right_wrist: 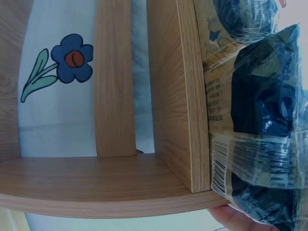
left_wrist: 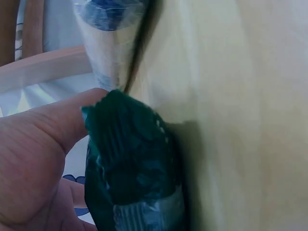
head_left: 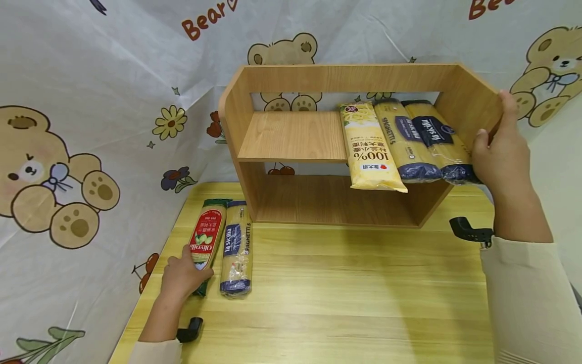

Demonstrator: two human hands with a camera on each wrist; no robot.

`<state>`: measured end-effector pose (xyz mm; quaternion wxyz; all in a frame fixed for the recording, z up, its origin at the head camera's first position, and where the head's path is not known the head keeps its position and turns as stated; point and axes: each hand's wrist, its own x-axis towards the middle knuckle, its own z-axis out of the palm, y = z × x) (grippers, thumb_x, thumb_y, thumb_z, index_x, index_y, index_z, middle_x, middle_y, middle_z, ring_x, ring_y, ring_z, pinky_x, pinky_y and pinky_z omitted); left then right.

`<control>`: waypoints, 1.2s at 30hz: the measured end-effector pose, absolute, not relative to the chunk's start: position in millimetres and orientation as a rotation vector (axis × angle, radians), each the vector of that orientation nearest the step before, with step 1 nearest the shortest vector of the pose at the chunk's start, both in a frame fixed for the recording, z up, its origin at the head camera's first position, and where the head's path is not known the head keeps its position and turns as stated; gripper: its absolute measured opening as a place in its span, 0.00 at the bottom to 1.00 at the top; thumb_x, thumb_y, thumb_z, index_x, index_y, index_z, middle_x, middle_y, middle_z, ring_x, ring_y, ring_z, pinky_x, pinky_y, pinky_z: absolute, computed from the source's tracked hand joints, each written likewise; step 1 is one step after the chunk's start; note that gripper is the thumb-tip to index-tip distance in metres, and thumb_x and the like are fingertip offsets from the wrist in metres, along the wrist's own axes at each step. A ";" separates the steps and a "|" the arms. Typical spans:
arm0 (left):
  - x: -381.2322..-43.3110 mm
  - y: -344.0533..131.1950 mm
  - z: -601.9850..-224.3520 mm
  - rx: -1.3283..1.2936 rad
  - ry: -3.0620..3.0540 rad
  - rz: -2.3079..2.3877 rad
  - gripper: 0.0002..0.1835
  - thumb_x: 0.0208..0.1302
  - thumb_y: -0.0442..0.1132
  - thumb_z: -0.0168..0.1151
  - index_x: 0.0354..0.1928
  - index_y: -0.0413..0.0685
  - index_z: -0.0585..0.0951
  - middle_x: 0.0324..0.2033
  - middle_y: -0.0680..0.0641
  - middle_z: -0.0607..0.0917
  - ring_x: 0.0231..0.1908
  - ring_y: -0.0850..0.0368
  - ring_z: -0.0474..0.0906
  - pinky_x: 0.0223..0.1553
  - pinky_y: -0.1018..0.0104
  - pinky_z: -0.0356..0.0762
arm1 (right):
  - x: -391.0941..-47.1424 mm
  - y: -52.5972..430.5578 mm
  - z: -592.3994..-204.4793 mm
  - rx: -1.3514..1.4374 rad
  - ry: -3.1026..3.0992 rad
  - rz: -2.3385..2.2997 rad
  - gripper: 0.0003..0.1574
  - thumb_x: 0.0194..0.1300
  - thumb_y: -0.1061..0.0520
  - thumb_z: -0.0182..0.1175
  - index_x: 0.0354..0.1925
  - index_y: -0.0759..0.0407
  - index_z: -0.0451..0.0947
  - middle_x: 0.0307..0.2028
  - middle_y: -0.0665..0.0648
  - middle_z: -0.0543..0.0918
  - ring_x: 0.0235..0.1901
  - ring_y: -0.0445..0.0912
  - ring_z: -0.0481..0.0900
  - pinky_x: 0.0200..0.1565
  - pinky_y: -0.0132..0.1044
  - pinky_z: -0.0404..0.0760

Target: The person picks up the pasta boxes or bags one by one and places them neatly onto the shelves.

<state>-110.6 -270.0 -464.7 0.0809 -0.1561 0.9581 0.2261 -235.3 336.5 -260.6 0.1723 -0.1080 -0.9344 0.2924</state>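
My left hand (head_left: 179, 275) grips the near end of a green-ended spaghetti pack (head_left: 209, 230) with a red label, lying on the table at the left. In the left wrist view the thumb reaches along one side of the green wrapper (left_wrist: 137, 159). Just right of it lies a blue-ended spaghetti pack (head_left: 236, 258). My right hand (head_left: 506, 151) holds the right side panel of a wooden two-level shelf (head_left: 295, 134), its thumb on the inner face. On the upper board, a yellow pasta pack (head_left: 370, 146) and two blue-labelled spaghetti packs (head_left: 406, 141) lean side by side toward the right.
The shelf stands at the back of the wood-grain table (head_left: 345, 293). Behind and to the left hangs a white cloth (head_left: 123, 65) printed with bears and flowers. Black wrist mounts (head_left: 470, 231) jut out beside both wrists.
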 end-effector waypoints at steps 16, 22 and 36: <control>-112.9 -270.9 -464.5 -0.485 2.874 0.767 0.52 0.60 0.51 0.66 0.74 0.26 0.51 0.49 0.24 0.70 0.41 0.35 0.75 0.36 0.48 0.78 | -236.9 339.6 -261.4 -0.302 -2.641 0.810 0.43 0.76 0.48 0.34 0.75 0.20 0.23 0.73 0.78 0.59 0.65 0.78 0.66 0.66 0.73 0.63; -111.7 -267.9 -470.0 -0.529 2.906 0.827 0.51 0.61 0.51 0.65 0.75 0.29 0.51 0.50 0.26 0.69 0.41 0.36 0.74 0.35 0.49 0.78 | -237.0 338.0 -261.7 -0.302 -2.643 0.822 0.44 0.77 0.49 0.34 0.75 0.20 0.23 0.75 0.76 0.58 0.67 0.77 0.65 0.67 0.72 0.62; -110.2 -265.1 -476.7 -0.645 3.030 1.025 0.44 0.63 0.47 0.63 0.75 0.33 0.58 0.50 0.31 0.70 0.41 0.40 0.72 0.30 0.62 0.66 | -237.5 338.5 -262.6 -0.286 -2.634 0.812 0.44 0.76 0.49 0.35 0.75 0.20 0.23 0.74 0.77 0.59 0.66 0.77 0.66 0.66 0.73 0.63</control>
